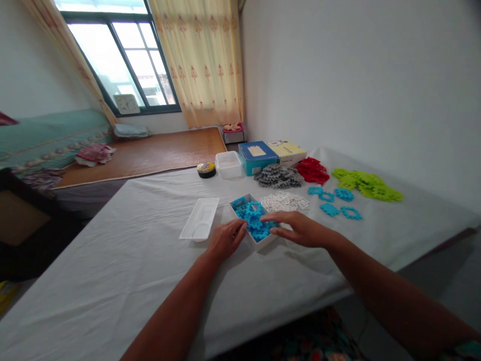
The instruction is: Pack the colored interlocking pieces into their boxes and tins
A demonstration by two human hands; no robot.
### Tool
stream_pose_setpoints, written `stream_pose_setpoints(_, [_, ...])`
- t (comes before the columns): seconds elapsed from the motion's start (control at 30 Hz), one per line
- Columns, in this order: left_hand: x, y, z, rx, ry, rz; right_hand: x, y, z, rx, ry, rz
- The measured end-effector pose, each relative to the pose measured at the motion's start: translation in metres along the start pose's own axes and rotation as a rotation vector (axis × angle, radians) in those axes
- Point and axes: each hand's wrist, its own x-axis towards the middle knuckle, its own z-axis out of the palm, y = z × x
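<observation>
Fingers of right hand parted at blue pieces, left hand curled beside white box, its grip unclear

And here are two bare hands, left hand and right hand, slim-fingered, with long bare forearms running behind them. A small dark band shows on the left one, maybe a ring, too blurred to call! Past the near edge of the worktop, there's a dark garment, splashed with red and teal, flower-like, and a matching dark, green-patterned sleeve peeks in on the right.
</observation>
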Motion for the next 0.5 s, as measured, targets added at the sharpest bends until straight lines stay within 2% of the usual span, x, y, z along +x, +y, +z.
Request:
stream_pose_setpoints(0.07, [0.0, 0.0, 0.001, 0.013, -0.022, 0.008, -0.009, 0.022, -0.023, -0.05, 0.111, 0.088])
stream_pose_setpoints(0.17, [0.0, -0.003, 0.002, 0.02, -0.031, 0.005, -0.027, 0.085, -0.064, -0.251, 0.271, 0.374])
stream_pose_setpoints(0.23, [0.0, -0.006, 0.003, 0.021, -0.034, 0.003, -0.043, 0.135, -0.089, -0.378, 0.311, 0.642])
stream_pose_setpoints(0.3, [0.0, -0.009, 0.004, 0.018, -0.034, 0.001, -0.06, 0.177, -0.106, -0.451, 0.262, 0.891])
stream_pose_setpoints(0.4, [0.001, -0.012, 0.005, 0.016, -0.033, -0.001, -0.076, 0.214, -0.11, -0.443, 0.093, 1.107])
stream_pose_setpoints(0.5, [0.001, -0.012, 0.006, 0.018, -0.04, -0.007, -0.075, 0.222, -0.095, -0.427, 0.059, 1.15])
